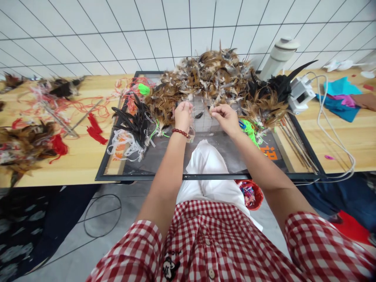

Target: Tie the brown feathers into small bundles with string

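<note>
My left hand (183, 116), with a beaded bracelet (180, 133) at its wrist, is closed over the glass panel, beside the brown feathers on its left; what it holds is too small to tell. Across a short gap, my right hand (225, 118) pinches something small near a dark feather tip. Between the two hands a small dark feather (199, 115) lies on the glass. A large pile of brown feathers (216, 72) rises just beyond them. Bright green strings (251, 131) are right of my right hand.
A black frame (173, 177) edges the glass. Black feathers (133, 121) and white strings (125, 145) lie left. At the right are a white bottle (279, 56), a white charger (301, 94), thin sticks (298, 143) and coloured cloth (343, 87). A red basket (258, 196) stands below.
</note>
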`<state>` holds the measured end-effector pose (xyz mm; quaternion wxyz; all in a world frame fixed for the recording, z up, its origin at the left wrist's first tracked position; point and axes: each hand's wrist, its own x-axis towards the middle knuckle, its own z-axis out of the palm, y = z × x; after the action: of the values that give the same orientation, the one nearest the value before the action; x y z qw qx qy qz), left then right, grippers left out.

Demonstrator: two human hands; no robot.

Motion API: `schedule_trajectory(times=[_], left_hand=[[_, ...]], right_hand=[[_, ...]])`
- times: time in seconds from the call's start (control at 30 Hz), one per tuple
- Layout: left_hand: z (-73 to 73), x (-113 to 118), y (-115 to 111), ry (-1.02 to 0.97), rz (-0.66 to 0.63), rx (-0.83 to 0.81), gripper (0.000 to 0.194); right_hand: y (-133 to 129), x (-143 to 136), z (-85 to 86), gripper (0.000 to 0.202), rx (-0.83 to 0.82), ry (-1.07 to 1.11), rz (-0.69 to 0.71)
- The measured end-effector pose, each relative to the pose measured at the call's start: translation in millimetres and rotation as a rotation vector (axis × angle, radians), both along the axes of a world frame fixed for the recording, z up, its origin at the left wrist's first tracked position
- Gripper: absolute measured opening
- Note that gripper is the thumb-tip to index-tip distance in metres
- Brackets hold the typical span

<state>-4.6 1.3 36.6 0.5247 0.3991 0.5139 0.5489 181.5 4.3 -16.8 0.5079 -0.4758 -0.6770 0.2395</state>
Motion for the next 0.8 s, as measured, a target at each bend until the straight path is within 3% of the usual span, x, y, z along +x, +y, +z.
schedule_trajectory(times=[0.07, 0.17, 0.27, 0.37, 0.5, 0.8], left_hand=[[1.7, -4, 2, -0.088, 0.052, -0.026, 0.031], [1.9, -6, 3, -0.141, 0.052, -0.031, 0.032], [-0.4, -6, 3, -0.133, 0.048, -0.022, 0.033], [-3.0, -5, 5, -0.120, 0.046, -0.029, 0.035], [-7.7, -4, 8, -0.108, 0.026, -0.022, 0.035], [-25.2, 12, 12, 0.097, -0.034, 0.119, 0.034]], right_hand=[[3, -2, 7.5, 0.010, 0.009, -0.232, 0.021], [13, -14, 23.3, 0.024, -0.032, -0.586, 0.020], [27, -30, 31.8, 0.029, -0.101, -0.782, -0.033], [40, -39, 26.3, 0.022, -0.144, -0.825, -0.077], [42, -37, 18.3, 0.014, -0.040, -0.800, -0.046], [7, -17, 52.1, 0.021, 0.111, -0.687, 0.167]])
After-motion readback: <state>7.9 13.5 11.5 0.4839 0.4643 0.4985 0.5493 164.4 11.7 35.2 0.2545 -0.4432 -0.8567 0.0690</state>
